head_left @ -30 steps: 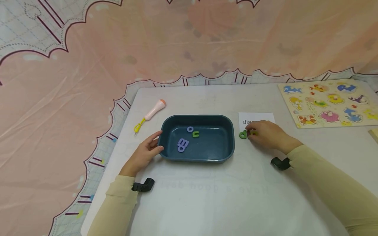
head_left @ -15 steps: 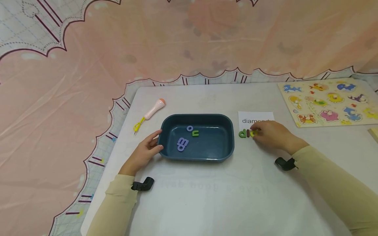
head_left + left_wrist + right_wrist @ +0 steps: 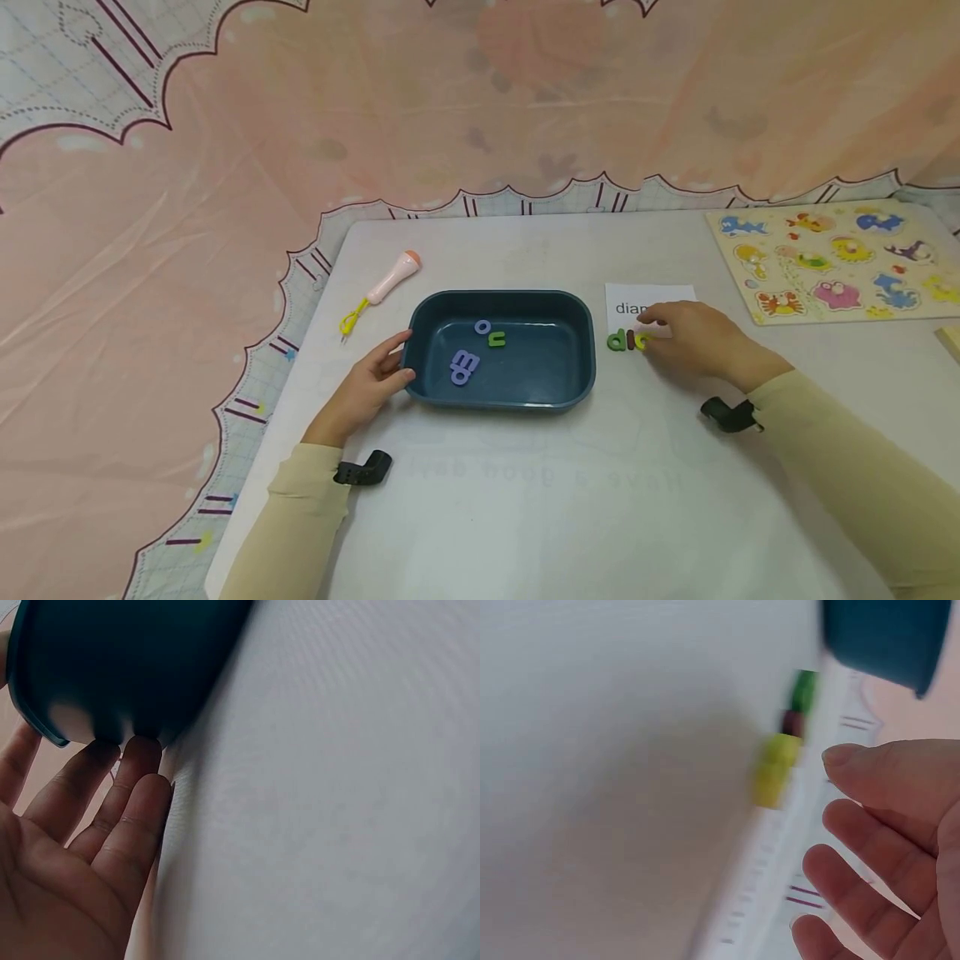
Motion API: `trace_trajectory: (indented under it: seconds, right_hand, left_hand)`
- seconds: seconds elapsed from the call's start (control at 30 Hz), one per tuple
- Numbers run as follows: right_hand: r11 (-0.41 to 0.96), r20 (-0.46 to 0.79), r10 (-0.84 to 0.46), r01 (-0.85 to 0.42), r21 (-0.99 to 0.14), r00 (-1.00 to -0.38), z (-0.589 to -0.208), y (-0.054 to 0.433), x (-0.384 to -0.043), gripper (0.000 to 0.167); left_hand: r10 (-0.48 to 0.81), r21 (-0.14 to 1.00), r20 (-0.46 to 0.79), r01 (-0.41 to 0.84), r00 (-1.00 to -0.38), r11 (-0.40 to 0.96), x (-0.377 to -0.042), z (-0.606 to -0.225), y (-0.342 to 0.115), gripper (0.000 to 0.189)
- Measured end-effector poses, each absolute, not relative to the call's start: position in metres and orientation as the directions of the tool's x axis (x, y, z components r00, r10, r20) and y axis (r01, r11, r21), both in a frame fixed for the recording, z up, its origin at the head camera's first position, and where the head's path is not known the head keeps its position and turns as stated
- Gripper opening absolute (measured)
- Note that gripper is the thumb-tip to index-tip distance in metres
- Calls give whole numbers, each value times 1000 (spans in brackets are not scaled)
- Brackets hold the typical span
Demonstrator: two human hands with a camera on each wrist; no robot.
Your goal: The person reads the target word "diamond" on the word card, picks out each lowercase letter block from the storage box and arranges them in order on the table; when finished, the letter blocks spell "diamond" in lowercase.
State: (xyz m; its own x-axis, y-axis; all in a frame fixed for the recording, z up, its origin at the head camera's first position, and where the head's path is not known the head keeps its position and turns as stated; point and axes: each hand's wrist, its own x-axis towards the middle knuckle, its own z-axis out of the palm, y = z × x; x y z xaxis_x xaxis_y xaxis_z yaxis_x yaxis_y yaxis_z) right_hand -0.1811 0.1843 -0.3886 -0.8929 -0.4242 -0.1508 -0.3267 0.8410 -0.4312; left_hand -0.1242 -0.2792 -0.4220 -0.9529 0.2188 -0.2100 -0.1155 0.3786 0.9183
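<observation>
The left end of a dark teal tray [image 3: 525, 392] is touched by my left hand [image 3: 358, 392], its fingers [image 3: 124, 832] fairly straight against the outer wall. In the tray lie a purple letter o [image 3: 483, 327], a green letter n [image 3: 497, 339], a purple letter m [image 3: 466, 362] and a purple letter d [image 3: 460, 377]. Just right of a row of letters is my right hand [image 3: 697, 342], fingers loosely spread and holding nothing. The row has a green d [image 3: 616, 340], a dark red i [image 3: 631, 339] and a partly hidden yellow letter [image 3: 776, 771].
Behind the letter row lies a white card [image 3: 622, 296], its print partly covered by my right hand. A pink-handled tool [image 3: 393, 277] with a yellow end lies at back left. An animal puzzle board [image 3: 840, 262] is at back right, on the white table [image 3: 480, 517].
My right hand shifted right along the letter row, uncovering the dark red i and part of the yellow letter, then drew its fingers off the yellow letter. The left hand stayed at the tray.
</observation>
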Motion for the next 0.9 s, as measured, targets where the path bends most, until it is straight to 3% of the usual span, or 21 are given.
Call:
trace_trajectory:
  seconds: [0.27,0.47,0.9]
  right_hand:
    - [799,21,-465,-430,-421,-885,-341,176,-183,41]
    - [781,57,-499,-478,-402,-864,-314,151,-184,42]
    - [637,91,-677,-644,-424,-730,-328,90,-192,39]
  left_hand:
    - [220,921,-205,-112,-954,373,-124,-420,-279,66]
    - [228,927,-197,-106,-954,361,-124,-420,-280,66]
    - [234,929,-194,-102,-953,355,-122,-422,-280,66]
